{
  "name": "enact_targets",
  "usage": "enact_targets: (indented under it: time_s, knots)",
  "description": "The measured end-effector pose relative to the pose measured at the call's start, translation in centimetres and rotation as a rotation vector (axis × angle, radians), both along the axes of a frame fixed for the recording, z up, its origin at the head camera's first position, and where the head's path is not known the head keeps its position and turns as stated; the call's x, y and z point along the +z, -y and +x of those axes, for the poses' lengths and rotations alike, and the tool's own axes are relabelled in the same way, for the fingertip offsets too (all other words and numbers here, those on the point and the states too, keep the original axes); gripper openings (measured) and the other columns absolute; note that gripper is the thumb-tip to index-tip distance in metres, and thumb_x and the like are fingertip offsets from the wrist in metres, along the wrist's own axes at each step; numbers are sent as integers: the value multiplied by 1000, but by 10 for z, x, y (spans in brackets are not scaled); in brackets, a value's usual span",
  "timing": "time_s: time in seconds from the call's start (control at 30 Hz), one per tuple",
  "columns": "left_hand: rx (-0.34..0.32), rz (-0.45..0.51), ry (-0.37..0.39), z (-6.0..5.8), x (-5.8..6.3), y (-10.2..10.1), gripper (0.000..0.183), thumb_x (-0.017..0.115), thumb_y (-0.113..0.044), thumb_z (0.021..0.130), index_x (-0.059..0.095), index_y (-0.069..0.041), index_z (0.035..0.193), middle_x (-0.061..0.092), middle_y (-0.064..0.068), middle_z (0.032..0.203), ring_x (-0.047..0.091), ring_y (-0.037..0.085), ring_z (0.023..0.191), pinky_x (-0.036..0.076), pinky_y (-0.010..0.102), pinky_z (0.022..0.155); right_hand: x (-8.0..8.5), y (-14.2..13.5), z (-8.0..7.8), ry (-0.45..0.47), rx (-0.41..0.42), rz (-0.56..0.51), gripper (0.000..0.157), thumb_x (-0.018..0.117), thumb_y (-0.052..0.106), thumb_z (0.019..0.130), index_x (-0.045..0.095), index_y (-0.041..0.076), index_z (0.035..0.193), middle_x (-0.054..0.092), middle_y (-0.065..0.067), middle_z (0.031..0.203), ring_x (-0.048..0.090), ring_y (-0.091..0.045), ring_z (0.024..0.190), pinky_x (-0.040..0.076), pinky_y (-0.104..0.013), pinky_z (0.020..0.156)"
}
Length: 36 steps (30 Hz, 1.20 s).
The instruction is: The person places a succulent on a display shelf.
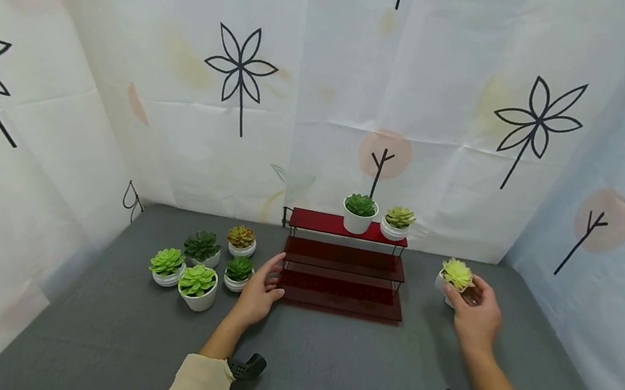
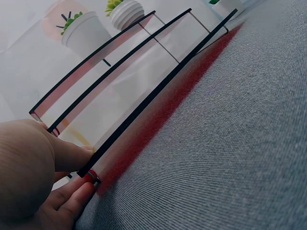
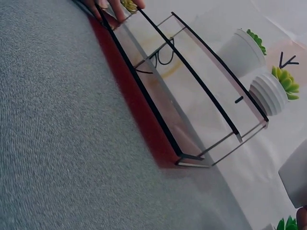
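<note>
1. Well, the two hands are wide apart: the left hand (image 1: 256, 296) is near the centre of the head view, the right hand (image 1: 477, 317) towards the right.
2. The right hand pinches a yellow-green succulent (image 1: 456, 277) in a white pot between thumb and fingers, right of centre in the frame; whether the pot touches the desk (image 1: 334, 373) I cannot tell.
3. The left hand touches the left end of the dark red shelf (image 1: 345, 258), thumb and fingers about its lower corner in the left wrist view; whether it grips firmly I cannot tell.
4. This three-tier shelf stands mid-frame; its top tier bears, towards its right end, a dark green succulent (image 1: 359, 213) in a smooth pot and, just beside it, a pale green succulent (image 1: 397, 223) in a ribbed one.
5. Left of centre, five more pots cluster on the desk: a rust-brown succulent (image 1: 242, 240) at the back, a deep green plant (image 1: 203, 249), a mid-green plant (image 1: 239, 272) near the left hand, a lime plant (image 1: 166, 265) leftmost and a bright green plant (image 1: 198, 286) in front.
6. White cloth (image 1: 330, 76) printed with black line flowers fills the upper frame.
</note>
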<state>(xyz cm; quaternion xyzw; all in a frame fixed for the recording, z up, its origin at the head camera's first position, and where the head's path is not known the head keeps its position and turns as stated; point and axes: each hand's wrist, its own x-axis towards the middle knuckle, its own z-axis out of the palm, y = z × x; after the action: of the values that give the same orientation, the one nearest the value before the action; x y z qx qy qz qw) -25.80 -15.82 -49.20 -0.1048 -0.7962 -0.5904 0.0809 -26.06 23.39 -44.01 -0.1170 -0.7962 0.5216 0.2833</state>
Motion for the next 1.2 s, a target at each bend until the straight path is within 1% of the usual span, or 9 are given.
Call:
enact_targets:
  time_s: [0.1,0.23,0.4,0.7,0.93,0.97,1.1,1.13,1.2]
  knots:
    - [-5,-7,-13,0,-1,0,75,60,17,87,38,-17,150,48,21,135,54,38,116,45,52,95,-1,6,-2,-10,32,-2,57,75,15,87,51,0,136,58,-17,122,54,-19,106,40,-7,76]
    - [-16,4,-21,-2,-1,1,74,60,17,87,37,-14,150,47,24,135,53,41,116,44,54,94,-1,15,-3,-19,74,-11,57,74,11,87,50,-1,137,58,-19,122,56,-26,108,40,-6,75]
    - [-34,37,-31,-2,-2,1,74,59,18,87,35,-10,151,45,28,136,51,46,117,41,59,95,-1,26,-6,-15,125,-20,57,75,12,87,50,-2,136,57,-21,124,56,-29,111,39,-8,77]
    - [-8,4,-5,-1,-1,1,75,60,16,87,39,-18,150,48,21,136,53,38,116,45,52,94,-2,42,-15,3,204,-13,56,74,13,88,50,-1,136,56,-20,125,55,-29,113,40,-14,79]
    - [-15,1,-32,-1,-2,0,74,60,17,86,38,-15,150,47,24,135,53,41,115,45,53,93,-3,49,-23,26,239,28,55,75,15,87,52,0,135,58,-20,124,57,-30,109,42,-20,80]
    - [-18,6,-33,0,-1,0,74,60,17,86,38,-13,150,47,25,135,53,42,115,45,54,92,-3,50,-24,29,243,32,55,75,15,87,52,1,135,58,-20,124,57,-30,109,42,-21,80]
    - [-40,26,-31,9,15,-2,71,58,20,86,36,-5,149,45,32,134,50,49,115,43,58,93,-4,53,-27,37,262,46,55,74,16,88,52,2,136,59,-21,125,57,-31,110,45,-28,83]
    - [-45,31,-33,9,15,-2,71,57,20,86,35,-3,149,44,33,134,50,50,115,43,59,92,-4,54,-27,41,266,51,55,74,17,88,52,2,136,59,-21,125,57,-31,111,45,-31,84]
    - [-39,31,-24,9,15,-3,71,57,20,86,36,-4,149,45,32,134,50,49,115,43,58,93,-4,55,-28,42,280,50,56,74,17,88,51,2,137,58,-21,126,56,-32,113,46,-37,87]
